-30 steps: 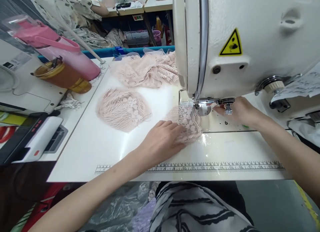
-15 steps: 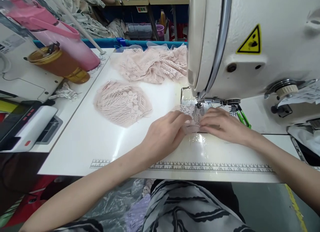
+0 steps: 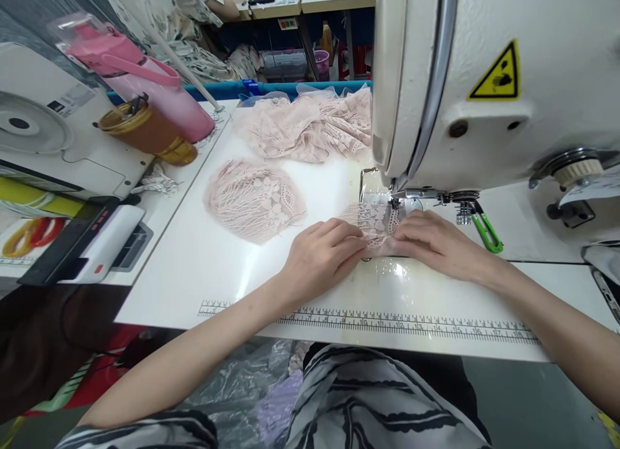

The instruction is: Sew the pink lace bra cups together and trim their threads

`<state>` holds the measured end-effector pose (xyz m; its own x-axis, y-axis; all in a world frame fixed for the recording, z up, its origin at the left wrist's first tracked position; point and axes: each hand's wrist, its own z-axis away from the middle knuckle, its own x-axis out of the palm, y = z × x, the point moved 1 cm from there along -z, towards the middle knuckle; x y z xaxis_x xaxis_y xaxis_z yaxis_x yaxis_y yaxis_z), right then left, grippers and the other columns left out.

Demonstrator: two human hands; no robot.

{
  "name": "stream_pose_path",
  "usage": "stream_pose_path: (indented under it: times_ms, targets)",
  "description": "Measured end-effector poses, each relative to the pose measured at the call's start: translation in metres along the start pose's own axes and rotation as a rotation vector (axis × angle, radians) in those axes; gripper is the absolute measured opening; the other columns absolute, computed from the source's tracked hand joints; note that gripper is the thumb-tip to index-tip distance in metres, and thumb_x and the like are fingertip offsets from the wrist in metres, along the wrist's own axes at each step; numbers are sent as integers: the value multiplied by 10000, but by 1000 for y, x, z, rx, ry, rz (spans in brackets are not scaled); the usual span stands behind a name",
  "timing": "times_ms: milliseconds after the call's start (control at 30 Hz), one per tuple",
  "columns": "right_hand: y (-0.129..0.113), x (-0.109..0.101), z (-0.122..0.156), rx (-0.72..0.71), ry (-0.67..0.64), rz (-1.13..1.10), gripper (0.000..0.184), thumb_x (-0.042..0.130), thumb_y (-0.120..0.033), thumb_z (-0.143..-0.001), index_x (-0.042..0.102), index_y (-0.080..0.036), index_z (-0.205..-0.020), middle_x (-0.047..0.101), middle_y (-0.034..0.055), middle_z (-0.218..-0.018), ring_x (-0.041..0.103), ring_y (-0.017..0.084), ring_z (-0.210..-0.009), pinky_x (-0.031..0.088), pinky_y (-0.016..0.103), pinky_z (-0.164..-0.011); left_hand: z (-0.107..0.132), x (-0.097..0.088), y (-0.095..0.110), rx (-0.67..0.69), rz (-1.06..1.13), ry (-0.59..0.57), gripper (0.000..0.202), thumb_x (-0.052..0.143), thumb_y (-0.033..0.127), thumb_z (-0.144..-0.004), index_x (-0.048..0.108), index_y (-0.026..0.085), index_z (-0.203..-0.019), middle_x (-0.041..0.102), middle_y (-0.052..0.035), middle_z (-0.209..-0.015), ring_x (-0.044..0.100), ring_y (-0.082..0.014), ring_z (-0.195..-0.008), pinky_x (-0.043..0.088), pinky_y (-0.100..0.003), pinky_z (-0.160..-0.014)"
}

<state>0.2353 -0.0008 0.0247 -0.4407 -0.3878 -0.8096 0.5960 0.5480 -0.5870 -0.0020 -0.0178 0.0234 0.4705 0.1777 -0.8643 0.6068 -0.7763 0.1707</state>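
Left grip (image 3: 325, 255): pinching the near edge of the lace piece (image 3: 375, 219)
Right grip (image 3: 433, 245): pinching the same edge, farther right
Presser foot (image 3: 394, 201): at the lace piece's far side
Surface (image 3: 208, 271): bears the lace piece, with a lace cup (image 3: 254, 203) farther left

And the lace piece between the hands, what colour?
Lace piece: pale pink; head view.

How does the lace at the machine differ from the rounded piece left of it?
Left hand and right hand hold the machine-side lace; the rounded piece lies untouched. The machine-side lace is partly covered; the rounded piece shows its full outline. Both are pale pink, patterned.
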Motion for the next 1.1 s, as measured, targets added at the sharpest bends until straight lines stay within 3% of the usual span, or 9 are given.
stream_pose_path:
  times_ms: [133, 267, 367, 533, 600, 667, 800, 933, 1100]
  targets:
    - [-7, 7, 2, 43, 102, 179, 453, 646, -592, -790, 554, -205, -1008, 639, 59, -940, 561, 222, -833, 417, 371, -732, -10, -11, 12, -95, 78, 39, 109, 463, 161, -959, 566, 155, -924, 701, -44, -932, 639, -154, -881, 494, -295, -760]
    - [-13, 13, 4, -16, 234, 229, 162, 469, -334, -941, 548, -192, -941, 654, 56, -843, 576, 206, -811, 401, 364, -719, -23, -12, 23, -56, 60, 71, 201, 390, 209, -999, 542, 164, -875, 661, -7, -765, 585, -118, -667, 455, -258, -643]
    - [-12, 10, 6, -47, 251, 185, 149, 469, -276, -931, 555, -197, -839, 639, 24, -754, 575, 185, -771, 400, 353, -710, -31, -8, 24, -100, 129, 67, 266, 339, 269, -1019, 538, 167, -875, 636, 3, -731, 545, -91, -585, 384, -213, -523]
    - [-5, 2, 11, -121, 235, 67, 93, 583, -275, -879, 604, -213, -813, 681, 7, -858, 598, 179, -861, 423, 341, -741, -35, -8, 21, -65, 127, -215, 350, 518, 503, -914, 558, 166, -1000, 673, -5, -859, 553, -92, -535, 328, -222, -447]
    - [-2, 0, 12, -172, 216, 62, 106, 583, -263, -883, 618, -215, -796, 686, 11, -909, 595, 178, -884, 425, 345, -762, -34, -6, 21, -17, -10, -313, 306, 586, 431, -873, 583, 160, -1014, 668, -10, -851, 542, -112, -509, 254, -242, -409]
    - [-1, -1, 14, -232, 211, 67, 85, 590, -239, -878, 633, -218, -808, 682, 9, -929, 591, 176, -903, 424, 348, -782, -32, -3, 21, 53, -129, -349, 100, 560, 221, -858, 615, 161, -916, 646, 4, -766, 501, -112, -463, 186, -253, -394]
    - [1, -2, 17, -270, 223, 143, 50, 605, -234, -867, 642, -216, -895, 673, 23, -972, 573, 196, -957, 428, 343, -755, -27, 6, 21, 229, -209, -225, 266, 412, -33, -784, 576, 158, -699, 581, 20, -635, 429, -90, -420, 208, -248, -398]
    - [2, 0, 17, -225, 218, 351, 233, 567, -247, -882, 587, -199, -1109, 649, 74, -1127, 548, 237, -1041, 431, 344, -700, -26, 7, 22, 287, -254, -112, 286, 400, -46, -805, 543, 162, -670, 535, 31, -594, 409, -84, -432, 260, -244, -416]
    - [8, 4, 18, -370, 250, 378, 124, 564, -177, -904, 621, -210, -1009, 681, 38, -1092, 582, 206, -1045, 460, 388, -852, -28, 5, 22, 299, -270, -86, 256, 454, -25, -814, 537, 172, -671, 529, 40, -585, 406, -85, -449, 284, -244, -429]
